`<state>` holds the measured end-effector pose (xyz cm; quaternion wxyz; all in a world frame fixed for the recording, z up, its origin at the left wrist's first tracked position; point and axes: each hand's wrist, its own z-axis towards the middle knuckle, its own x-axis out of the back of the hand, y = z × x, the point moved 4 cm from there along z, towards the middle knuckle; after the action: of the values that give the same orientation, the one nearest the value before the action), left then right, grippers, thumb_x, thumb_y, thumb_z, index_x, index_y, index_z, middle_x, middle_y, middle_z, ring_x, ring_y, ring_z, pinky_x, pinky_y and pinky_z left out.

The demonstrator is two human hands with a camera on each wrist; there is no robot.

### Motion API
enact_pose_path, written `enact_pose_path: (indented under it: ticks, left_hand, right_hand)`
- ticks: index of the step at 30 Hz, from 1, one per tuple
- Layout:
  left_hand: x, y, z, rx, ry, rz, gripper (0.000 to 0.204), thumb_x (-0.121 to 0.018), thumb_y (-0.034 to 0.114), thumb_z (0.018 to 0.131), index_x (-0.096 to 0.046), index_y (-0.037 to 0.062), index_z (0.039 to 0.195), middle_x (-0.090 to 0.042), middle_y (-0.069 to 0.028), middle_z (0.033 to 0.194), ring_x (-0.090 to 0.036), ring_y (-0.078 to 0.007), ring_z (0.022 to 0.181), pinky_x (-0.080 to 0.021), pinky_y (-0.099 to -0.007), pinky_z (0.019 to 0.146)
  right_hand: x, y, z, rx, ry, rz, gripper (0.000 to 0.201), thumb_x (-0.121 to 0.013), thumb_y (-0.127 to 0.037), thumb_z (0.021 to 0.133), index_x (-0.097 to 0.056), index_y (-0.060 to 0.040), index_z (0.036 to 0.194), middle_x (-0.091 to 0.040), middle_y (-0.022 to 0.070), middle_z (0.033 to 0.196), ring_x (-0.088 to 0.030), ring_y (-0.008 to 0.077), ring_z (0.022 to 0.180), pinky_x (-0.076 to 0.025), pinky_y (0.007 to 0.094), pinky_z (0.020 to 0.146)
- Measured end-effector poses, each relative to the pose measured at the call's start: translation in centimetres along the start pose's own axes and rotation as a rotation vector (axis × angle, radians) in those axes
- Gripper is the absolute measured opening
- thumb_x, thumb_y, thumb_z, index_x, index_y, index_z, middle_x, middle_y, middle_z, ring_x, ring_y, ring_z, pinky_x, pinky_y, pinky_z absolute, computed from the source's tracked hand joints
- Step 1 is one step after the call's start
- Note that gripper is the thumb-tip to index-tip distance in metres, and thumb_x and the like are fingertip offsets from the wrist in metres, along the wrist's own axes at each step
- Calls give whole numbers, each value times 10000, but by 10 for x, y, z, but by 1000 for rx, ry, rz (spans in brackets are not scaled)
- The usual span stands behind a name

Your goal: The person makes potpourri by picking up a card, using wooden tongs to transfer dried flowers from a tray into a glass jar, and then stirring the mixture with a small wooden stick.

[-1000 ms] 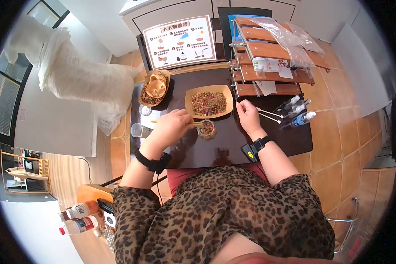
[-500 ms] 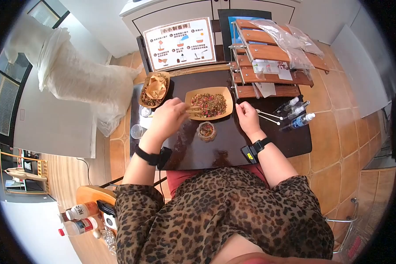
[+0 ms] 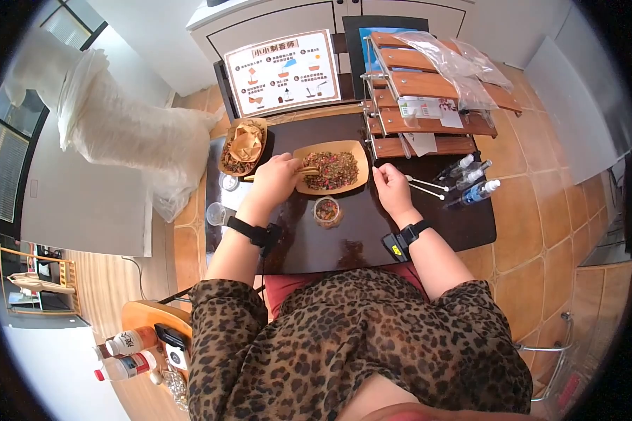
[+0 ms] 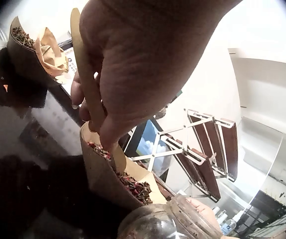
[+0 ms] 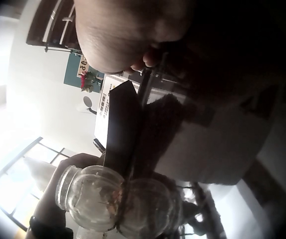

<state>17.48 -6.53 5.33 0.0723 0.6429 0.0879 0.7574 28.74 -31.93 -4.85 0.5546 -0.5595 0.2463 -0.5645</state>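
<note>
The left hand (image 3: 274, 179) is clamped on a pair of tongs (image 4: 86, 64), thumb and fingers closed about the middle of their length. The tongs lie across the grip, one end standing out past the hand on the side away from the paper tray (image 3: 363, 163), the other reaching over that tray's left edge, with the tips down among the dried mixture (image 3: 333, 170). They are pale tan, smooth and slender, like wood or bamboo, with a rounded end and two narrow prongs showing at the tips. Their long axis runs roughly left to right in the head view, tips pointing right; in the left wrist view they slope steeply down into the tray. The mixture is brown and green, flecked with pink and red, in a plain tan tray. The right hand (image 3: 393, 189) rests just beside the tray's right end, fingers curled and drawn together; whether they hold anything I cannot tell. A small clear glass jar (image 5: 91, 199), partly filled with similar bits, stands on the dark table (image 3: 372, 238) between the tray and the person. A second tray (image 4: 26, 62), bearing crumpled brown paper (image 3: 246, 144), sits beyond the left hand.
</note>
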Motion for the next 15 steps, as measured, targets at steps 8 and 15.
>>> enact_pose_path:
  ticks: [8, 15]
  left_hand:
    - [-1, 2, -2, 18, 38, -3, 162, -693, 216, 871, -708, 95, 978, -642, -74, 903, -653, -301, 947, -546, -429, 790]
    - [32, 8, -14, 25, 87, -109, 134, -699, 204, 870, -697, 85, 932, -628, -80, 869, -647, -307, 903, -536, -424, 748]
  right_hand:
    - [2, -4, -1, 0, 0, -28, 263, -648, -196, 979, -577, -8, 809, -607, 121, 664, -565, 209, 578, -462, 349, 577]
    - [1, -1, 0, 24, 8, -37, 262, -649, -202, 977, -578, -13, 811, -606, 129, 668, -571, 229, 578, -462, 356, 579]
